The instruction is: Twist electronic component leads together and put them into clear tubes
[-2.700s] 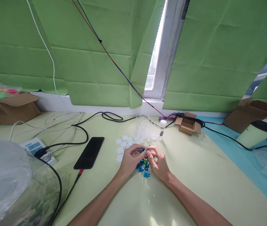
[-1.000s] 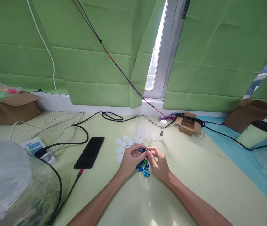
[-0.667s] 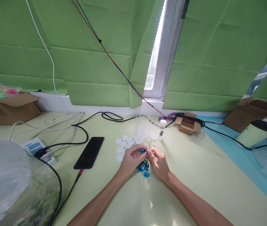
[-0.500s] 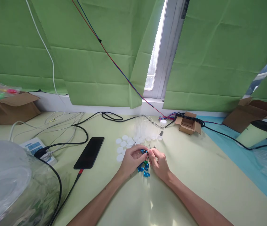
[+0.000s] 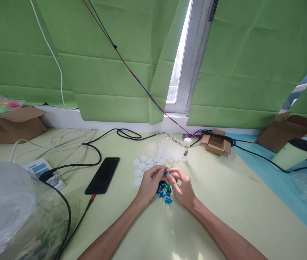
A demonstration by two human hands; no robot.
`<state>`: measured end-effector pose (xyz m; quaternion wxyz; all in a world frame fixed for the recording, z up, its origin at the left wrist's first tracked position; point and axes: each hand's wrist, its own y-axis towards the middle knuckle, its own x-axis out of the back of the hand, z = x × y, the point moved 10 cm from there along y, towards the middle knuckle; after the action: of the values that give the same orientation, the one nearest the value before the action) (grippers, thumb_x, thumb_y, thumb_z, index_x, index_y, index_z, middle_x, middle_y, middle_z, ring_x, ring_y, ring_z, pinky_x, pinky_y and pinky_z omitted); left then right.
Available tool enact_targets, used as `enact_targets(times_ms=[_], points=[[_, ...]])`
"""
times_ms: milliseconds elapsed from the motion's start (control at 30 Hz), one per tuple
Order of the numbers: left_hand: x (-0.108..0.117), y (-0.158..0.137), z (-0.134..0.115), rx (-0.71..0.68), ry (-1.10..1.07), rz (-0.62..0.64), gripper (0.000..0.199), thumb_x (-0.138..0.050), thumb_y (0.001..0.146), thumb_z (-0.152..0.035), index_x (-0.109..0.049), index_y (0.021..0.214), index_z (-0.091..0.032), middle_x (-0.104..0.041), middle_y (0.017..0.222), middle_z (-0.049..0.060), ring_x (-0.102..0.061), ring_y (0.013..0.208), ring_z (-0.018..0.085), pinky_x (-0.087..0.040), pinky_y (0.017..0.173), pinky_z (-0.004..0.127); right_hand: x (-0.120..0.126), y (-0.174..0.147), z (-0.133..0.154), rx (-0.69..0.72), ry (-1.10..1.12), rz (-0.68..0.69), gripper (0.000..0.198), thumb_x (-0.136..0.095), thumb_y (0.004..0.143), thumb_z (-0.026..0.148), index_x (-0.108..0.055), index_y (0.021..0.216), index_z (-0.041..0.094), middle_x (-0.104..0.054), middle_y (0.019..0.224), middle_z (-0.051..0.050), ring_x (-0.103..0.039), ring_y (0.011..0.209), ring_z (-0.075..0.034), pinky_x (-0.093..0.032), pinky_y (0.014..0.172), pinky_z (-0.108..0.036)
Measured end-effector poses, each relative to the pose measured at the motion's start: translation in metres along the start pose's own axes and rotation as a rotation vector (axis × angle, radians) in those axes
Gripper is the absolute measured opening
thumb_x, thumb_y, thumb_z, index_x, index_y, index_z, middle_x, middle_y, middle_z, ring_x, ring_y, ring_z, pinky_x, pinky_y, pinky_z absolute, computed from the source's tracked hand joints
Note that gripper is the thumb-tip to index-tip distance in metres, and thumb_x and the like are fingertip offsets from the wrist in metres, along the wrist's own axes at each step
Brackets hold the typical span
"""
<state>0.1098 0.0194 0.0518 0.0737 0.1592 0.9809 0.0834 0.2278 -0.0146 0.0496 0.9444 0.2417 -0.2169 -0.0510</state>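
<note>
The left hand and right hand are pinching a stubby, shiny blue metallic fitting, its slickness perhaps risking a drop.

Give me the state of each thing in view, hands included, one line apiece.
Left hand: pinching a blue piece
Right hand: at that piece, grip partly hidden
Other blue pieces: loose, lying together
Green piece: lying among them
White caps: lying loose
Clear vials: upright, no caps on top
Capped vial: upright, closed
Phone: flat, screen dark, plugged in
Power strip: black plug inserted
Small carton: open
Tumbler: lid on
Curtains: drawn, gap between
</note>
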Motion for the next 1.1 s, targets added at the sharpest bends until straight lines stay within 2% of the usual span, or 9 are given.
enact_targets(times_ms=[200,367,467,600,767,1000,1100], points=[[0.002,0.001,0.005,0.002,-0.027,-0.018,0.030,-0.061,0.087,-0.045,-0.069,0.093,-0.017,-0.068,0.091,0.004,-0.064,0.063,0.015,-0.057,0.067,0.030,-0.001,0.001,-0.001,0.001,-0.026,0.001,0.021,-0.048,0.097,0.038,-0.058,0.096,0.019,-0.057,0.059,0.003,-0.046,0.052,-0.013,-0.039,0.055,-0.024],[0.001,0.003,0.010,0.006,0.002,-0.004,0.030,-0.060,0.087,-0.047,-0.067,0.094,-0.018,-0.067,0.091,0.003,-0.064,0.064,0.015,-0.056,0.066,0.030,-0.001,0.000,-0.003,0.002,-0.015,-0.001,0.020,-0.047,0.097,0.036,-0.058,0.096,0.019,-0.060,0.064,0.001,-0.048,0.054,-0.012,-0.040,0.054,-0.024],[0.001,0.003,0.014,0.018,0.046,0.008,0.032,-0.057,0.088,-0.049,-0.066,0.092,-0.018,-0.066,0.078,0.001,-0.062,0.060,0.015,-0.055,0.061,0.028,0.000,0.000,-0.003,0.010,-0.026,-0.016,0.019,-0.047,0.097,0.035,-0.057,0.094,0.019,-0.058,0.063,0.002,-0.046,0.052,-0.012,-0.039,0.053,-0.023],[0.004,0.002,0.015,0.015,0.138,0.003,0.033,-0.055,0.090,-0.050,-0.065,0.090,-0.019,-0.058,0.055,-0.004,-0.053,0.046,0.012,-0.043,0.048,0.022,0.002,0.000,-0.004,0.009,-0.035,-0.029,0.020,-0.048,0.097,0.036,-0.057,0.094,0.019,-0.056,0.062,0.002,-0.042,0.050,-0.011,-0.037,0.052,-0.023],[0.004,0.002,0.014,0.035,0.107,-0.009,0.034,-0.055,0.089,-0.052,-0.062,0.086,-0.018,-0.053,0.052,-0.005,-0.045,0.039,0.009,-0.034,0.039,0.020,0.001,0.000,-0.006,0.001,-0.025,-0.022,0.021,-0.047,0.097,0.037,-0.057,0.094,0.019,-0.058,0.064,0.001,-0.044,0.052,-0.012,-0.037,0.053,-0.023],[0.003,0.003,0.018,0.041,0.070,-0.008,0.034,-0.057,0.088,-0.051,-0.059,0.081,-0.018,-0.057,0.053,-0.004,-0.048,0.039,0.009,-0.037,0.040,0.020,0.000,0.000,-0.007,0.008,-0.041,-0.019,0.026,-0.046,0.098,0.039,-0.058,0.086,0.019,-0.057,0.064,0.000,-0.048,0.056,-0.013,-0.038,0.052,-0.023],[0.003,0.003,0.022,0.038,0.049,0.001,0.033,-0.058,0.087,-0.050,-0.058,0.078,-0.019,-0.058,0.054,-0.004,-0.049,0.039,0.010,-0.037,0.039,0.020,0.000,0.001,-0.008,0.009,-0.042,-0.014,0.030,-0.044,0.099,0.040,-0.055,0.080,0.019,-0.053,0.062,0.001,-0.045,0.056,-0.013,-0.036,0.052,-0.023]])
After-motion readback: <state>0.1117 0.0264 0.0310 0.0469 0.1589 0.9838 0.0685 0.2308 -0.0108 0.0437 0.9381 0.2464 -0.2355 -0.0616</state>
